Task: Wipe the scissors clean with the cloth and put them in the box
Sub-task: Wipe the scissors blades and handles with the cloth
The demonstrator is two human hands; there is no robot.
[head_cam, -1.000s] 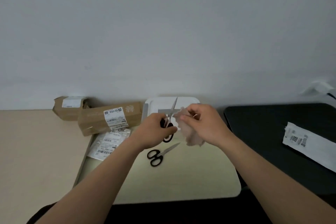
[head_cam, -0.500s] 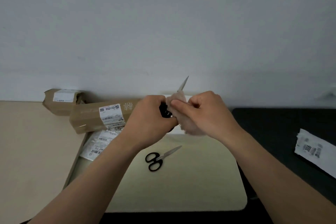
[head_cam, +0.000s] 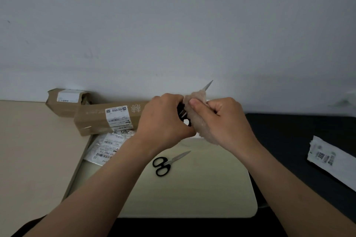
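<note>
Pale grey wall fills the upper half of the head view, and below it a cream mat [head_cam: 192, 194] lies between a beige tabletop [head_cam: 34, 156] and a dark surface [head_cam: 296, 136]; the left hand [head_cam: 163, 119] is closed around the black handles of a pair of scissors [head_cam: 208, 85], whose blade tip points up and to the right, above both hands; the right hand [head_cam: 225, 119] is closed on a pinkish-beige cloth [head_cam: 198, 102], which is wrapped around the blades just below the tip, with the thumb pressed on top; a second pair of scissors [head_cam: 165, 161], also black-handled, lies flat on the mat near the hands, its blades shut and pointing right; two brown cardboard parcels [head_cam: 107, 119] rest against the wall to the left, with labelled plastic bags [head_cam: 107, 148] just in front of them; a white printed strip [head_cam: 331, 161] lies on the dark surface, well apart to the right.
</note>
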